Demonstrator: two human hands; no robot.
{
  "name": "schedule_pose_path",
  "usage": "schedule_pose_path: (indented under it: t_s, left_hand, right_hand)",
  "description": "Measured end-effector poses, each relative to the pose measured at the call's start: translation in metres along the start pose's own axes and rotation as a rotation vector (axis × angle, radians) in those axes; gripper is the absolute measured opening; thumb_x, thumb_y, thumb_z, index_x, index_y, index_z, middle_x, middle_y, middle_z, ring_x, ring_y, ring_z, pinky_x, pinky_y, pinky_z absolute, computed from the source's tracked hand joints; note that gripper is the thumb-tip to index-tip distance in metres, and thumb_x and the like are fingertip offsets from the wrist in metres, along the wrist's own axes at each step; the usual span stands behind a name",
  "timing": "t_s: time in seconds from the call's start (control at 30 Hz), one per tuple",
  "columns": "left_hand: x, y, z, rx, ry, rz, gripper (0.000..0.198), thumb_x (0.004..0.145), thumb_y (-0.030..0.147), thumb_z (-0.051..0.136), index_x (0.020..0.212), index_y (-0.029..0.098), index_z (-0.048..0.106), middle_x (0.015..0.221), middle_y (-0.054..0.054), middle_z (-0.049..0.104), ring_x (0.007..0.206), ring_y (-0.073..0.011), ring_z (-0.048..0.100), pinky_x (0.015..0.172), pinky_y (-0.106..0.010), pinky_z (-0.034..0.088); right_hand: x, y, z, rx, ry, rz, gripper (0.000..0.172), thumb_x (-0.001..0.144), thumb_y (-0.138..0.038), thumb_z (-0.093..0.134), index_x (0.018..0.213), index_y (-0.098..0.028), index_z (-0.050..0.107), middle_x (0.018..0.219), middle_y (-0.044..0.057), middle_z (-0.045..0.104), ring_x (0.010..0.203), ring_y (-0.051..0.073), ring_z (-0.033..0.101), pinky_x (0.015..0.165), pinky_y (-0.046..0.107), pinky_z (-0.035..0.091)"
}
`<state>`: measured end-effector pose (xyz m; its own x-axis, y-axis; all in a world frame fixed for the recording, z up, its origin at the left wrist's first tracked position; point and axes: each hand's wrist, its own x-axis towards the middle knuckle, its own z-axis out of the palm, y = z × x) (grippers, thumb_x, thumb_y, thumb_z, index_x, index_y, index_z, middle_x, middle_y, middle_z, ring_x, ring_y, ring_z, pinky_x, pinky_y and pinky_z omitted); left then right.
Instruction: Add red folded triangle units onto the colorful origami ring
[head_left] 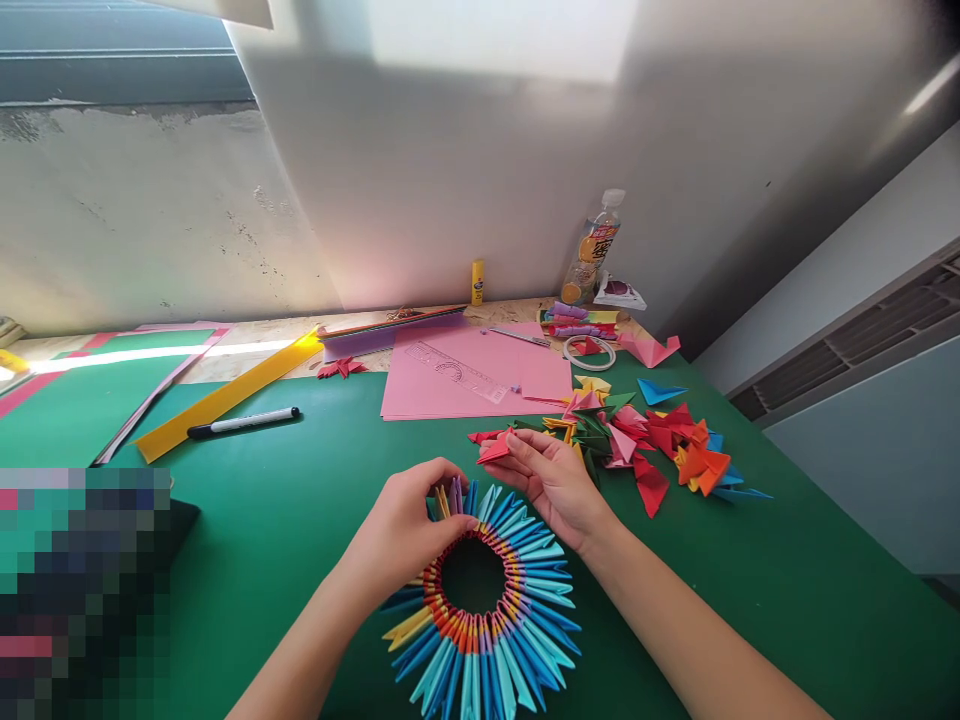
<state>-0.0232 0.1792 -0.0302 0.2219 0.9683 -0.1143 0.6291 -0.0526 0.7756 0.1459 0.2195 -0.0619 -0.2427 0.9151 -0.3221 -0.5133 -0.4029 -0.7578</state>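
A ring of folded paper pieces (525,580), mostly light and dark blue with orange, purple and yellow parts, lies on the green tabletop in front of me. My left hand (416,525) grips its upper left rim, thumb on the inner edge and fingers over the outside. Just above the ring's upper right, my right hand (559,480) pinches a red folded paper piece (496,447) between thumb and fingers. Right beside that hand is a loose pile of folded paper pieces (630,430) in red, pink, green, orange and blue.
Pink paper sheets (480,395) with a clear ruler (457,371) lie behind my hands. A marker (244,423) and yellow paper strip (232,395) are left. A glue stick (478,283), bottle (592,250) and tape roll (589,363) are near the wall. A pixelated area covers the lower left.
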Motion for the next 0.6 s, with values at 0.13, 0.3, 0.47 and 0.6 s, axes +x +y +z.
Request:
schedule_pose_path:
  t_s: [0.13, 0.3, 0.47, 0.6]
  left_hand:
    - [0.0002, -0.0002, 0.0, 0.0, -0.006, -0.006, 0.016, 0.07, 0.023, 0.062, 0.085, 0.02, 0.06, 0.081, 0.001, 0.065, 0.076, -0.0164, 0.058, 0.069, -0.027, 0.044]
    - [0.0001, -0.0003, -0.0002, -0.003, -0.006, -0.004, 0.015, 0.07, 0.024, 0.062, 0.084, 0.02, 0.06, 0.08, 0.001, 0.065, 0.075, -0.0163, 0.058, 0.068, -0.027, 0.044]
    - [0.0, -0.0008, 0.0003, -0.003, -0.005, 0.001, 0.014, 0.07, 0.024, 0.062, 0.084, 0.021, 0.06, 0.08, 0.001, 0.065, 0.075, -0.0162, 0.058, 0.068, -0.026, 0.044]
    - [0.0003, -0.0003, 0.0002, 0.003, -0.005, -0.001, 0.014, 0.069, 0.024, 0.061, 0.083, 0.021, 0.06, 0.08, 0.001, 0.065, 0.074, -0.0163, 0.058, 0.068, -0.026, 0.044]
  right_hand:
    - [0.0002, 0.0007, 0.0, 0.003, -0.006, -0.006, 0.023, 0.06, -0.029, 0.079, 0.072, -0.014, 0.066, 0.072, 0.003, 0.072, 0.069, 0.015, 0.069, 0.07, 0.027, 0.056]
    - [-0.001, -0.0004, -0.0003, -0.001, 0.001, -0.01, 0.021, 0.063, -0.027, 0.077, 0.073, -0.015, 0.064, 0.074, 0.003, 0.073, 0.068, 0.015, 0.069, 0.068, 0.026, 0.057]
    - [-0.0009, -0.0008, -0.0019, 0.039, -0.021, -0.02, 0.019, 0.064, -0.026, 0.076, 0.075, -0.017, 0.063, 0.077, 0.002, 0.073, 0.069, 0.014, 0.069, 0.069, 0.025, 0.056]
    - [0.0016, 0.0, -0.0038, 0.041, 0.001, 0.0, 0.021, 0.062, -0.026, 0.078, 0.075, -0.017, 0.065, 0.076, 0.001, 0.073, 0.068, 0.014, 0.069, 0.069, 0.026, 0.056]
